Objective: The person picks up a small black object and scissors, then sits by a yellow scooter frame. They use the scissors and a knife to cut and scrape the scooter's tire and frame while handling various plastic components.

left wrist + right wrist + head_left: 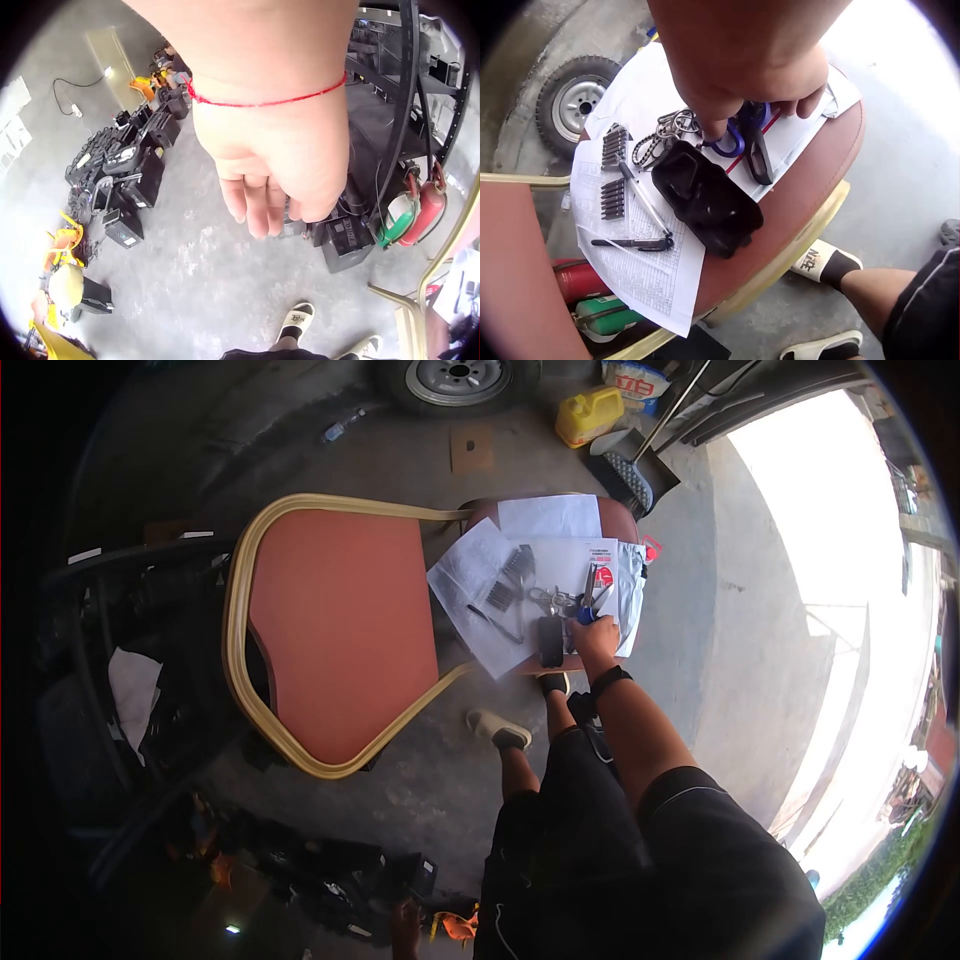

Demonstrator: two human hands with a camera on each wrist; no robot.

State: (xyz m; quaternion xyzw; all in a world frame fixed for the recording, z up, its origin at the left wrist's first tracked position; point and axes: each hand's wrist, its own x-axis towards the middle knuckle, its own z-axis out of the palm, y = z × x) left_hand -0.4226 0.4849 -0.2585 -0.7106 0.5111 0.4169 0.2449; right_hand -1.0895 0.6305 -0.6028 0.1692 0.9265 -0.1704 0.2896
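Observation:
My right hand (597, 640) reaches over the seat of a red chair (482, 510) and pinches the handles of blue-handled scissors (735, 141). Their blades (590, 578) point away from me in the head view. Right beside this hand lie a black moulded plastic case (705, 199) and a bunch of keys with a chain (660, 135). Two pens (645, 199) and two rows of screwdriver bits (613, 199) rest on printed papers (667, 285). The left hand (274, 161) hangs low over the floor, fingers loosely curled, holding nothing.
The chair's padded red backrest (345, 630) has a gold frame. Beyond the seat are a wheel (460, 375), a yellow jug (590, 415) and a broom (630, 480) with a dustpan. Red and green cylinders (611, 315) stand below. Black cases (142, 180) line the floor.

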